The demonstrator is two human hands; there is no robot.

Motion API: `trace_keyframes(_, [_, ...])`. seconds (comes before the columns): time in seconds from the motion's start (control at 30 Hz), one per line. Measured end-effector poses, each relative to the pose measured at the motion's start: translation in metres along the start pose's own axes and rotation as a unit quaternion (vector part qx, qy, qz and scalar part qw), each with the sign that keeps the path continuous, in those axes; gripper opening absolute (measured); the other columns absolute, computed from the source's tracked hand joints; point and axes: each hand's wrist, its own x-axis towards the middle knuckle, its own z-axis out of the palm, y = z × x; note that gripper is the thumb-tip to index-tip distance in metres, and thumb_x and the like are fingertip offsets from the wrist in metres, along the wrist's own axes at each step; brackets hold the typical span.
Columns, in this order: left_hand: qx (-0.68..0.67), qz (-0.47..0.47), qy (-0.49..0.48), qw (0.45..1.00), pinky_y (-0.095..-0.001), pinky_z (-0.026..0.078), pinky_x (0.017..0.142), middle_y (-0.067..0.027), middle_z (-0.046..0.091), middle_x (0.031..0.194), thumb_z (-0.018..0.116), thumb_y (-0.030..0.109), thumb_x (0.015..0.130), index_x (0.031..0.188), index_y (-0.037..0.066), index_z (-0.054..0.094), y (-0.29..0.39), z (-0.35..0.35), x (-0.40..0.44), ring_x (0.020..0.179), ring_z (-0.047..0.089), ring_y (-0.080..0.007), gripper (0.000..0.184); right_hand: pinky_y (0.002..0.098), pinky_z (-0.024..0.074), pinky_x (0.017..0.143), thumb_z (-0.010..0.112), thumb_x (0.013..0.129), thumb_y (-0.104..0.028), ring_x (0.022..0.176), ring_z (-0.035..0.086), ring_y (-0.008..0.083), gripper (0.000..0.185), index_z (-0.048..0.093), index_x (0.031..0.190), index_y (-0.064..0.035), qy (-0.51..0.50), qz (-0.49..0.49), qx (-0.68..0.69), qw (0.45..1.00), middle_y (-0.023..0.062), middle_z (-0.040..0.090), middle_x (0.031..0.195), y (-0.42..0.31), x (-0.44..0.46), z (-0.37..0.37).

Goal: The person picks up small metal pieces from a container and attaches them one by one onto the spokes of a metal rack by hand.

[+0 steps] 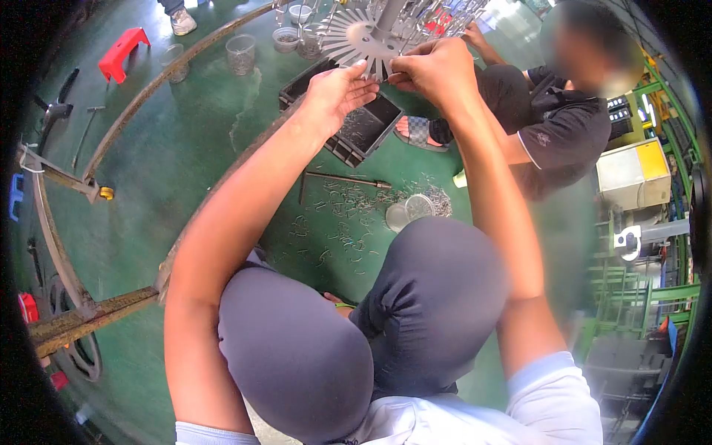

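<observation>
The disc [356, 34] is ahead, with the crate [348, 156] beyond and below it on the floor [208, 104]. Nearer the knees [437, 274], a rod [345, 179] and loose pieces [343, 196] lie scattered, with cups [398, 216] to their right. A stool [124, 53] stands far left; a co-worker [564, 141] is at right.

Floor [141, 356]: green. Below left hand [335, 93] and right hand [439, 68]: one black crate [383, 141]. Nearer the wearer than the hands: one metal rod [345, 179]; small metal pieces [348, 226], scattered; one clear plastic container [398, 216], beside them. Well left of both hands: one clear tub [241, 56]; one red stool [124, 53]; one T-headed tool [95, 110].
</observation>
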Motion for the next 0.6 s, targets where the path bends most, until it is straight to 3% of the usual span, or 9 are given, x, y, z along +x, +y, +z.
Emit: trace_keyframes(0.6, [0.000, 0.034, 0.007, 0.999, -0.0409, 0.060, 0.088, -0.0175, 0.071, 0.105, 0.073, 0.017, 0.097, 0.110, -0.006, 0.064, -0.004, 0.003, -0.006, 0.094, 0.072, -0.0287, 0.027, 0.0314, 0.0588, 0.054, 0.074, 0.074, -0.011, 0.059, 0.073, 0.0213, 0.025, 0.074, 0.078, 0.0139, -0.004, 0.001, 0.044, 0.999, 0.0191, 0.072, 0.066, 0.009, -0.002, 0.009])
